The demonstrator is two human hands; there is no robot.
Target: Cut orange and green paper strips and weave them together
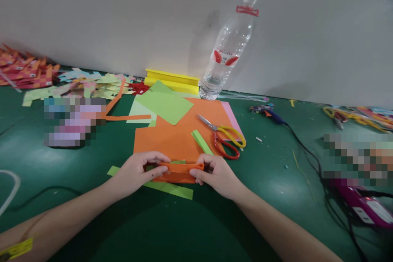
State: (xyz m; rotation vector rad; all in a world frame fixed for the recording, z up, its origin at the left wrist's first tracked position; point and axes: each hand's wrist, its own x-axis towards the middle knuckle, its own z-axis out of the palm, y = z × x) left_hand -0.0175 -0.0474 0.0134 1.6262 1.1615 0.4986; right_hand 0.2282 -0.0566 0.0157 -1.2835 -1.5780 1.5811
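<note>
My left hand (138, 170) and my right hand (215, 174) pinch the two ends of a folded orange paper strip (181, 170) just above the green table (92, 172). Both hands have fingers closed on it. The strip lies over the near edge of a large orange paper sheet (172, 135). A thin green paper strip (167, 188) lies under my hands. A short green strip (201, 141) rests on the orange sheet, beside the red and yellow scissors (225, 139).
A light green sheet (164, 104) overlaps the orange one. A clear plastic bottle (229, 47) leans on the white wall, next to yellow strips (172, 81). Coloured paper scraps (76, 84) lie at the left. A glue gun (272, 114) and black cable (310, 157) lie at the right.
</note>
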